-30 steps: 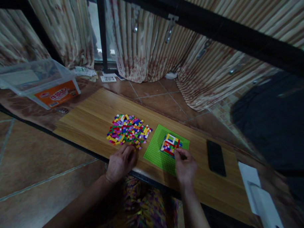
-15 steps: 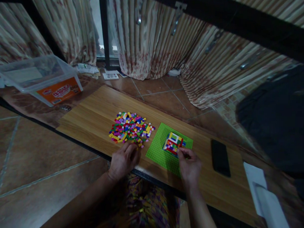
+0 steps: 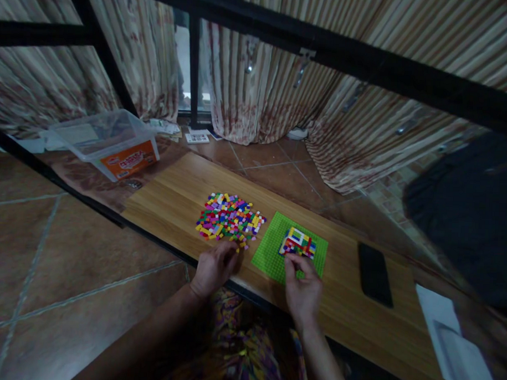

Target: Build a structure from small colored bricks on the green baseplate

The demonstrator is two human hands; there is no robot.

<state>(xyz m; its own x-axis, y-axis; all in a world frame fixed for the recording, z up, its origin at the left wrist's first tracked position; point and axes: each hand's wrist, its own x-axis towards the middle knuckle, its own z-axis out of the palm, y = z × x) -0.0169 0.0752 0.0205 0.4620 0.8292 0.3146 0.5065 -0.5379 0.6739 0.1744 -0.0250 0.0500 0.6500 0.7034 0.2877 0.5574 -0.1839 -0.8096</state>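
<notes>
A loose pile of small coloured building bricks (image 3: 231, 216) lies on the wooden board (image 3: 174, 190). At the near edge of the pile, my left hand (image 3: 215, 267) rests with curled fingers; whatever is in them is too small to make out. To the right lies a green studded baseplate (image 3: 265, 253), bearing a low multicoloured brick build (image 3: 300, 243) with a white-framed part. My right hand (image 3: 304, 289) has thumb and forefinger pinched at the build's near left edge, over the baseplate. Any brick between those fingertips is hidden.
A black phone (image 3: 375, 274) lies on the board right of the baseplate. Beyond the board's left end stands a clear plastic box (image 3: 130, 159) with an orange label. White objects (image 3: 464, 344) sit at the right end. A black metal bar (image 3: 349, 60) crosses above.
My right hand has shifted left along the build, from its near right side to its near left edge. My left hand stays by the pile. The whole view has tilted slightly.
</notes>
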